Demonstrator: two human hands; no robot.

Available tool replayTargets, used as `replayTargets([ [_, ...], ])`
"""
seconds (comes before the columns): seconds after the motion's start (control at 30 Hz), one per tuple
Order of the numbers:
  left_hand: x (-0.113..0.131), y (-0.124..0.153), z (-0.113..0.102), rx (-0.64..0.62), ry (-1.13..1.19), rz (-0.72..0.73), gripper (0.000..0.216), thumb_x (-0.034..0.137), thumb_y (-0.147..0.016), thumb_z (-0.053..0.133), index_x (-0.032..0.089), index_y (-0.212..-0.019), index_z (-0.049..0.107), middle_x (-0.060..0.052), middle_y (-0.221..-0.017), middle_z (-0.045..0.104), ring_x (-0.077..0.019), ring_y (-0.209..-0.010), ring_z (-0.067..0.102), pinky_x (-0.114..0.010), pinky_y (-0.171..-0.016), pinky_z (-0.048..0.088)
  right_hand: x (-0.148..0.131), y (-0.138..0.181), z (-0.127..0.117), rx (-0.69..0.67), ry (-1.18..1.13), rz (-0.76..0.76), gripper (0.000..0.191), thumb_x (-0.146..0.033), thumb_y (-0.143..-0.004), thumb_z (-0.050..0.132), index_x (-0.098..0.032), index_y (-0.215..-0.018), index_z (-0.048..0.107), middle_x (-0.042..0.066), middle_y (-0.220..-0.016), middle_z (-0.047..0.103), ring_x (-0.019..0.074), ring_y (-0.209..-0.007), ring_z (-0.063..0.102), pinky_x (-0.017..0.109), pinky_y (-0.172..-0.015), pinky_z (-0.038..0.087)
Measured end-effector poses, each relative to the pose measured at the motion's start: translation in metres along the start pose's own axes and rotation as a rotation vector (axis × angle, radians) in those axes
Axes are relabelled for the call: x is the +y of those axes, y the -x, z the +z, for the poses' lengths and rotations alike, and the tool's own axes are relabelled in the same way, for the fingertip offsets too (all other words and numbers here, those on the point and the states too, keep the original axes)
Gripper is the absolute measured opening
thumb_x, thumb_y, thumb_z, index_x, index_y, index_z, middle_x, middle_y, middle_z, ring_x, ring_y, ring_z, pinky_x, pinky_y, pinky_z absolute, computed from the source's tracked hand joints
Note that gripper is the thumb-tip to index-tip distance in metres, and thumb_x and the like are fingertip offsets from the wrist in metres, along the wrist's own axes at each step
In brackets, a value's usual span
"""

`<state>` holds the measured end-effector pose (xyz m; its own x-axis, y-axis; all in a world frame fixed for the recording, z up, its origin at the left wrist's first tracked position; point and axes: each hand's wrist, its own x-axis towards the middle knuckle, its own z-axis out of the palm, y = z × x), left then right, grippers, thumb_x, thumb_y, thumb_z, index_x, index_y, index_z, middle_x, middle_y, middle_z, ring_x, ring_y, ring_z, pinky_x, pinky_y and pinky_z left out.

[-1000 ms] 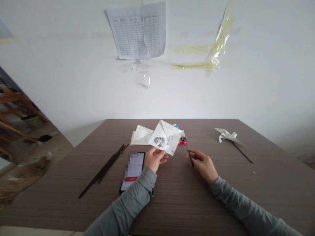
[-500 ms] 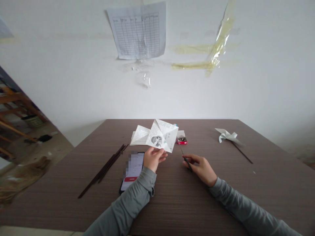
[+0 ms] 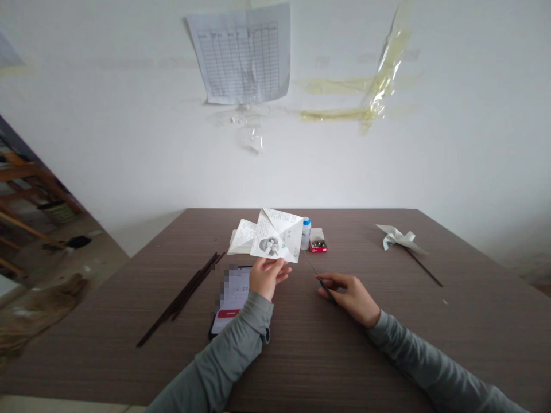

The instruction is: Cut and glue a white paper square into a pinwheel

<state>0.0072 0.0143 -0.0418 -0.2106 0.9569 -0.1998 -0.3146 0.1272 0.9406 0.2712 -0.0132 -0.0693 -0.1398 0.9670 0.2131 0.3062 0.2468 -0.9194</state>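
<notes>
While its fingers pinch the lower edge of a folded printed paper [image 3: 276, 236] held up above the table [image 3: 387, 344], the left hand [image 3: 266, 277] hovers just beside a phone [image 3: 233, 298]. The right hand [image 3: 350, 296], resting on the table, grips a thin dark stick [image 3: 319, 277]. Behind the paper stand a small bottle [image 3: 305, 232] and a red box [image 3: 318, 246]; more sticks [image 3: 183, 298] lie to the left.

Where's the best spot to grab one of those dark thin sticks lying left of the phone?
Probably pinch a dark stick near its middle from above: the sticks lie flat on the table, long and slim, bunched together, so lifting one at the balance point keeps it level.
</notes>
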Motion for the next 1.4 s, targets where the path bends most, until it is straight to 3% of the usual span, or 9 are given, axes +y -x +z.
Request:
replayTargets([
  [0.47, 0.0003, 0.0001, 0.0022, 0.02, 0.041, 0.003, 0.029, 0.006, -0.098, 0.104, 0.02, -0.096, 0.079, -0.011, -0.1, 0.1, -0.0253, -0.081, 0.097, -0.026, -0.07, 0.072, 0.01, -0.0009, -0.0042, -0.179, 0.081, 0.049, 0.054, -0.062, -0.092, 0.097, -0.02, -0.125, 0.105, 0.011, -0.096, 0.098, 0.0339, -0.094, 0.091, 0.046, -0.095, 0.077],
  [0.8, -0.0006, 0.0004, 0.0013, 0.008, 0.075, 0.018, 0.033, 0.007, -0.095, 0.109, 0.021, -0.096, 0.079, -0.01, -0.097, 0.098, -0.0269, -0.081, 0.097, -0.027, -0.069, 0.072, 0.0097, -0.0009, -0.0032, -0.192, 0.089, 0.047, 0.053, -0.061, -0.093, 0.098, -0.021, -0.126, 0.106, 0.011, -0.097, 0.098, 0.0331, -0.092, 0.09, 0.044, -0.091, 0.075],
  [1.1, 0.005, 0.005, 0.0063, 0.024, 0.061, -0.004, 0.03, 0.003, -0.103, 0.099, 0.02, -0.093, 0.077, -0.009, -0.096, 0.099, -0.0232, -0.078, 0.096, -0.023, -0.066, 0.069, 0.0093, -0.0008, -0.0033, -0.216, 0.088, 0.042, 0.054, -0.06, -0.094, 0.097, -0.02, -0.129, 0.105, 0.011, -0.097, 0.098, 0.0335, -0.094, 0.09, 0.045, -0.093, 0.075],
  [1.4, -0.0004, 0.0012, 0.0028, 0.017, 0.038, 0.01, 0.035, 0.012, -0.093, 0.114, 0.022, -0.097, 0.08, -0.011, -0.099, 0.099, -0.0286, -0.082, 0.099, -0.029, -0.071, 0.075, 0.0075, -0.0005, -0.0023, -0.214, 0.085, 0.061, 0.057, -0.066, -0.093, 0.1, -0.021, -0.128, 0.105, 0.011, -0.1, 0.097, 0.0354, -0.098, 0.091, 0.048, -0.098, 0.077],
])
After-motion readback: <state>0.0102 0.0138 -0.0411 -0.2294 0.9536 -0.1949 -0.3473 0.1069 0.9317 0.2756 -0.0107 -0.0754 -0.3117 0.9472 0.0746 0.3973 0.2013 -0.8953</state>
